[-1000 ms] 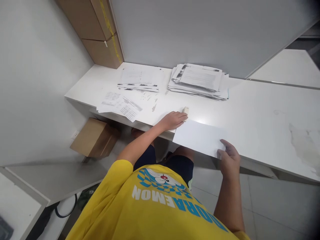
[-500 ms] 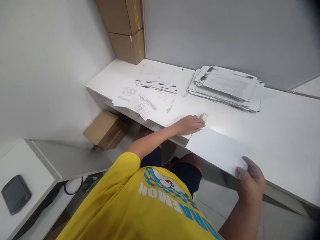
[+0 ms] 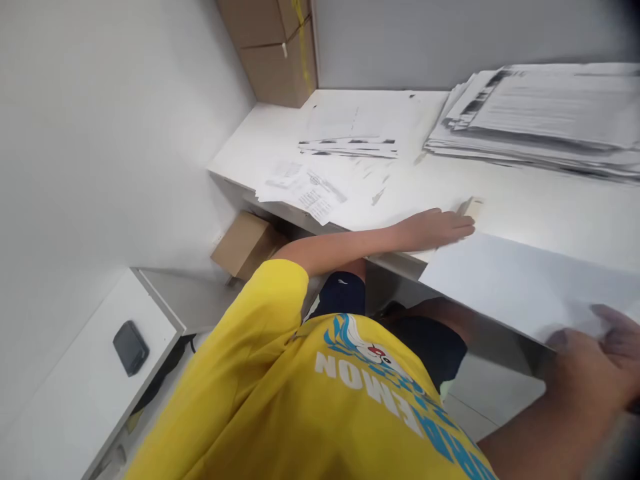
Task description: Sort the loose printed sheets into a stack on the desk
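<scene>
My left hand (image 3: 434, 229) lies flat on the white desk (image 3: 550, 213) with its fingers stretched out, the fingertips touching the far corner of a blank white sheet (image 3: 520, 283). A small beige eraser-like block (image 3: 471, 207) sits just beyond those fingertips. My right hand (image 3: 595, 360) grips the near right edge of the same sheet at the desk's front edge, thumb on top, blurred by motion.
A thick stack of printed papers (image 3: 550, 120) lies at the back right, a thinner stack (image 3: 355, 130) and loose printed sheets (image 3: 305, 190) at the left. Cardboard boxes (image 3: 277, 50) stand in the corner, another box (image 3: 245, 243) under the desk. A dark device (image 3: 131, 347) rests on a side table.
The view has swung left and closer to the desk. Both hands stay on the blank sheet, which now sits further right in view.
</scene>
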`<state>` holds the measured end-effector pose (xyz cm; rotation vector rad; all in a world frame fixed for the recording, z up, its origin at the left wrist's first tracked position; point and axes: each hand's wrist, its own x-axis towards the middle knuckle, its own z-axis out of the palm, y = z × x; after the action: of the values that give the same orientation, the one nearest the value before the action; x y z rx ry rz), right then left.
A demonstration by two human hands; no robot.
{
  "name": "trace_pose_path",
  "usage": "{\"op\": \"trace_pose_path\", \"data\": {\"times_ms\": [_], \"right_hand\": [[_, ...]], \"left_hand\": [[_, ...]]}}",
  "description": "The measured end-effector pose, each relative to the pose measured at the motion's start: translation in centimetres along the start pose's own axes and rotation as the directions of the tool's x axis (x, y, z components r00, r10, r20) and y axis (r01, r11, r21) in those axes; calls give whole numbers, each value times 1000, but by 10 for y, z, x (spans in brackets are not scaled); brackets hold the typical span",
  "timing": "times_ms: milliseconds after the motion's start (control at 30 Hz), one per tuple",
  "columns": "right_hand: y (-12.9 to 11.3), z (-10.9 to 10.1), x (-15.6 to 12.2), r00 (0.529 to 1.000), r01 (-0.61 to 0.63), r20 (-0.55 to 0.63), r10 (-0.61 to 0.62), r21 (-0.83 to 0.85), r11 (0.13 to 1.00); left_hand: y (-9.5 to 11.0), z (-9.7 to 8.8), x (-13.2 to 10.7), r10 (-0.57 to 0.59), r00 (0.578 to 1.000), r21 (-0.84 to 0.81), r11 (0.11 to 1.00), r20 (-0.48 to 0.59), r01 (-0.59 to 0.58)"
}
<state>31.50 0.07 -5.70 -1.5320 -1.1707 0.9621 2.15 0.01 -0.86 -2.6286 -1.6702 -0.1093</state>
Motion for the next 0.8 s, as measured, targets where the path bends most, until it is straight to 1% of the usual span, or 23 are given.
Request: {"op": "trace_pose_path", "data": {"times_ms": [67, 100, 167, 233, 267, 300, 367, 400, 433, 467, 500, 533, 600, 633, 700, 733, 800], "right_hand": [[6, 5, -6, 999, 40, -10, -39, 82, 996], [8, 7, -10, 999, 48, -9, -47, 94, 994], [7, 8, -15, 998, 65, -8, -65, 8, 998], [-1, 7, -15, 986, 152, -56, -157, -83, 985], [-9, 7, -11, 967, 220, -114, -229, -88, 972], [-19, 7, -4, 932, 299, -193, -306, -63, 952], [-43, 9, 17, 832, 463, -358, -424, 28, 886], [-57, 12, 32, 792, 524, -408, -454, 73, 849], [-71, 18, 48, 772, 565, -422, -475, 113, 817], [-85, 26, 66, 768, 589, -407, -495, 144, 795], [-100, 36, 85, 777, 597, -364, -513, 170, 784], [-113, 50, 104, 794, 591, -302, -528, 179, 787], [-137, 84, 140, 835, 548, -163, -526, 146, 824], [-147, 104, 156, 861, 507, -95, -499, 109, 855], [-162, 146, 184, 911, 411, 30, -412, 22, 911], [-167, 166, 195, 924, 376, 91, -373, -27, 926], [-173, 201, 212, 927, 350, 188, -325, -119, 929]], "left_hand": [[-1, 1, -1, -2, 1000, -9, 1000, 1, 2], [-1, 1, -3, -12, 1000, -17, 1000, -13, 12], [-3, 1, -8, -43, 997, -38, 998, -61, 41], [-7, 2, -12, -72, 991, -72, 995, -111, 64], [-9, 2, -14, -87, 987, -89, 993, -135, 75], [-12, 2, -14, -96, 983, -107, 991, -154, 80], [-17, 1, -14, -113, 977, -151, 985, -179, 86], [-18, 1, -13, -122, 975, -177, 980, -184, 89], [-19, 0, -12, -135, 974, -202, 974, -182, 97], [-20, 0, -10, -159, 972, -225, 967, -173, 118], [-21, -1, -8, -197, 969, -242, 957, -152, 157], [-22, -1, -6, -247, 962, -256, 943, -117, 211], [-23, 0, -2, -337, 941, -270, 908, -19, 320], [-23, 0, -1, -364, 931, -272, 893, 32, 359], [-23, 1, 1, -377, 920, -273, 879, 103, 391], [-24, 0, 2, -378, 918, -272, 877, 118, 396], [-23, -1, 1, -388, 913, -272, 871, 126, 408]]}}
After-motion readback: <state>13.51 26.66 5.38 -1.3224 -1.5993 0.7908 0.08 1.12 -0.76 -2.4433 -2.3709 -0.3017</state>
